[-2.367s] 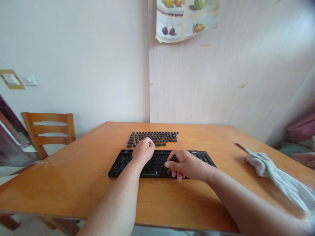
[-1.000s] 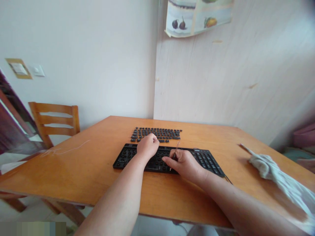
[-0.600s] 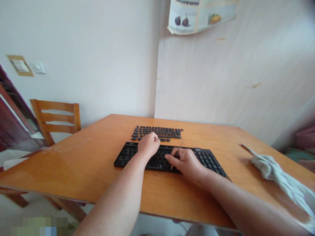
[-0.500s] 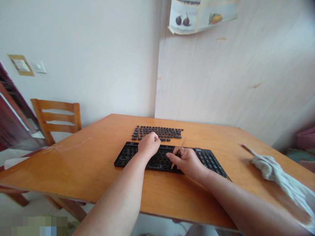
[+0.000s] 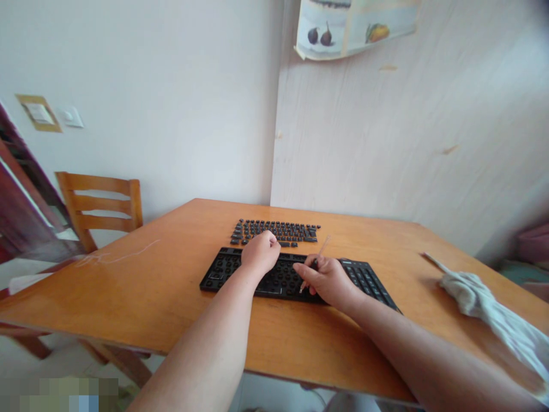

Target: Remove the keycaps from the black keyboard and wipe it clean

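The right hand pinches a thin tool between thumb and fingers, its pale tip slanting down in front of the thumb and its clear end sticking up beyond the knuckles. Under this hand lies the black keyboard, long side towards the person; its key spots are bare to the left of the hand, while the number keys to the right of it are in place. The hand itself hides the stretch between.

The left hand has its fingers curled in; whether they hold anything, or touch what lies below, I cannot tell. Hand and forearm cut across the keyboard and block part of the front row of loose keys, which lie in rows just beyond the fingers.

Well to the right of the right hand, a grey cloth is bunched on the table, with a thin stick poking out of its far end. Well to the left of the left hand lies a loose pale thread, and a wooden chair stands past the table edge.
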The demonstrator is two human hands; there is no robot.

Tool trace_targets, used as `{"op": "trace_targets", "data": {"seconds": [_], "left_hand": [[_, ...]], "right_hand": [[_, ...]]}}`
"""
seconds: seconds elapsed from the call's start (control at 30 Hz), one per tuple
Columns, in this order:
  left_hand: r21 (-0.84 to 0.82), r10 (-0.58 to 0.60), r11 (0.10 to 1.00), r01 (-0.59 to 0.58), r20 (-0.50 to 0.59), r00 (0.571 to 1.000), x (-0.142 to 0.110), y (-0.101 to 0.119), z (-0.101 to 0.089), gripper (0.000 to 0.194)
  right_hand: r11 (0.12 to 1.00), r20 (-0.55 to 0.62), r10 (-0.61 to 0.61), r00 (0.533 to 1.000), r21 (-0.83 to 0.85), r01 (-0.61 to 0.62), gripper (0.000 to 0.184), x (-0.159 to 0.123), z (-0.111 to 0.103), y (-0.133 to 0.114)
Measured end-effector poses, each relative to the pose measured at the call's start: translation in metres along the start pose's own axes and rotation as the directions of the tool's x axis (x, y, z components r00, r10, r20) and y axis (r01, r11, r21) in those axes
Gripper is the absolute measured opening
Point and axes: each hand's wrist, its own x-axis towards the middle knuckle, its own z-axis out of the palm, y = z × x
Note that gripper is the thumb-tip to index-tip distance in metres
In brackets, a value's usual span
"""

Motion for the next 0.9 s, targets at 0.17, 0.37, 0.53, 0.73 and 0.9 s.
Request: {"op": "trace_targets", "data": {"seconds": [0.17, 0.37, 0.53, 0.73, 0.9], "left_hand": [[-0.001, -0.008, 1.0, 0.008, 0.01, 1.0, 0.001, 0.0, 0.001, 0.015], [-0.013, 0.004, 1.0, -0.004, -0.002, 1.0, 0.001, -0.002, 0.002, 0.014], [-0.014, 0.008, 1.0, -0.008, -0.009, 1.0, 0.0, -0.001, 0.001, 0.014], [-0.01, 0.002, 1.0, -0.002, -0.011, 1.0, 0.001, -0.003, 0.004, 0.013], [-0.009, 0.007, 1.0, -0.007, 0.007, 1.0, 0.0, -0.002, 0.003, 0.014]], "right_hand": [[1.0, 0.002, 0.012, 1.0, 0.004, -0.012, 0.037, 0.0, -0.001, 0.002], [1.0, 0.015, 0.02, 1.0, 0.009, -0.02, 0.037, 0.001, -0.003, 0.001], [0.999, 0.114, -0.051, 0.992, -0.002, 0.052, 0.036, -0.003, -0.007, -0.005], [0.965, 0.232, -0.179, 0.956, -0.148, 0.217, 0.037, -0.004, -0.014, -0.009], [0.96, 0.32, -0.087, 0.943, -0.225, 0.165, 0.036, -0.006, -0.027, -0.015]]}}
